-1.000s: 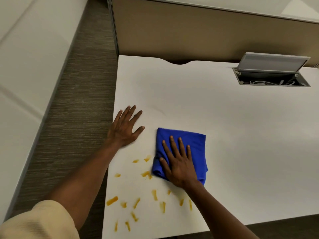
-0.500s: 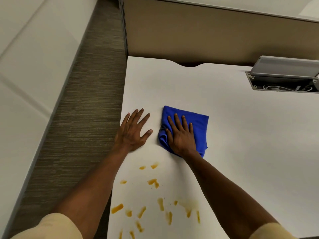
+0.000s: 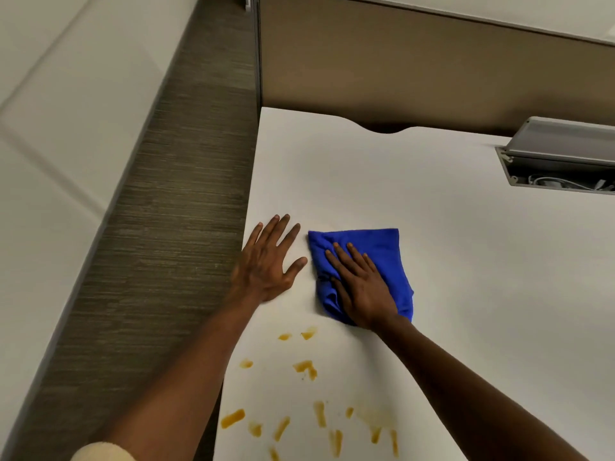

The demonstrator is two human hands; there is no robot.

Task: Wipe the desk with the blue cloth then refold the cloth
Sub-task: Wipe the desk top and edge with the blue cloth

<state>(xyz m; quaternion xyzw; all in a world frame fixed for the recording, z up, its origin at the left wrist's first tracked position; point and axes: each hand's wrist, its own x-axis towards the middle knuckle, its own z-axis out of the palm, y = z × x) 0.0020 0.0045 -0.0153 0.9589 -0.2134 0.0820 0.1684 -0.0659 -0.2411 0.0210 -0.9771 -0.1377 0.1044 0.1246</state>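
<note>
Blue cloth (image 3: 382, 257) lies under flat right hand (image 3: 362, 287); left hand (image 3: 266, 264) splayed at desk (image 3: 466, 294) edge.

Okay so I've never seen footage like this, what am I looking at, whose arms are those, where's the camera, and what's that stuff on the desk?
There is no machine here: the camera sits on a person's head, looking forward and down, so the two arms are that person's own. The left hand lies flat and empty on the white desk near its left edge. The right hand presses flat on a folded blue cloth, not gripping it. Nearer the person are orange-yellow smears, not yet wiped. At far right is an open cable hatch with wires inside, and a tan partition stands behind the desk.
</note>
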